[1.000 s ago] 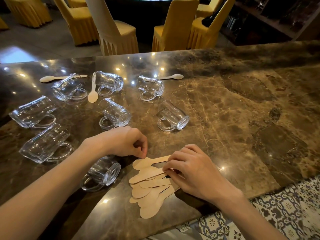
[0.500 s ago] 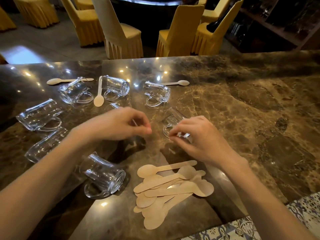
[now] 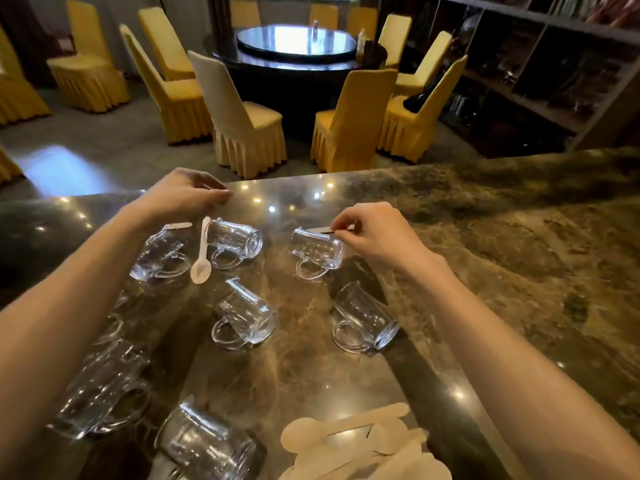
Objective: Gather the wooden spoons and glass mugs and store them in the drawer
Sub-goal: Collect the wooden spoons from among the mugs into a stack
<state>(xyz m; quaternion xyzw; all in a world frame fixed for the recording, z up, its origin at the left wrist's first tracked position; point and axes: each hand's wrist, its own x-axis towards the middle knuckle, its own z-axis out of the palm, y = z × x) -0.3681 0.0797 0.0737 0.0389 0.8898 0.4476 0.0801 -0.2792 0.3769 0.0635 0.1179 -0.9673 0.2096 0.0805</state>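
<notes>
Left hand [image 3: 187, 199] over counter [image 3: 485, 271] far edge; right hand [image 3: 374, 237] pinches spoon [image 3: 320, 230].

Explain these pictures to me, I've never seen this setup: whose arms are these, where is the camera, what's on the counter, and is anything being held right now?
There is no machine here. These are a person's two bare arms, seen from one wide camera worn on the head, which looks forward and down. The brown stone counter carries several glass mugs, all lying on their sides. A pile of wooden spoons lies at the near edge, and a single spoon lies between two mugs farther back. The right hand pinches the handle of another spoon, just behind the far-right mug. The left hand is near the counter's far edge with its fingers curled. The picture does not show whether it holds anything.
</notes>
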